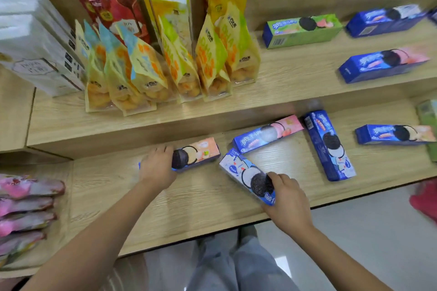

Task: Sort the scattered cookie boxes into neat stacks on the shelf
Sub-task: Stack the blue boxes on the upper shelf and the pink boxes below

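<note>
On the lower shelf [189, 210], my left hand [157, 166] grips the left end of a peach-ended cookie box [201, 152] lying flat. My right hand [287, 198] holds the near end of a white-and-blue cookie box [246, 176] angled toward me. Beside them lie a pink-ended box [267, 133], a blue box [329, 145] pointing away from me, and another peach-ended box [395, 134] at the right. On the upper shelf [295, 78] rest a green box [301, 30] and two blue boxes [385, 20] [383, 65].
Yellow snack pouches [146, 71] and tall red and yellow cartons [118, 9] stand on the upper shelf's left, next to white boxes [33, 42]. Pink packets [23, 205] lie at the far left. A green box [429, 116] sits at the right edge. Grey floor is below.
</note>
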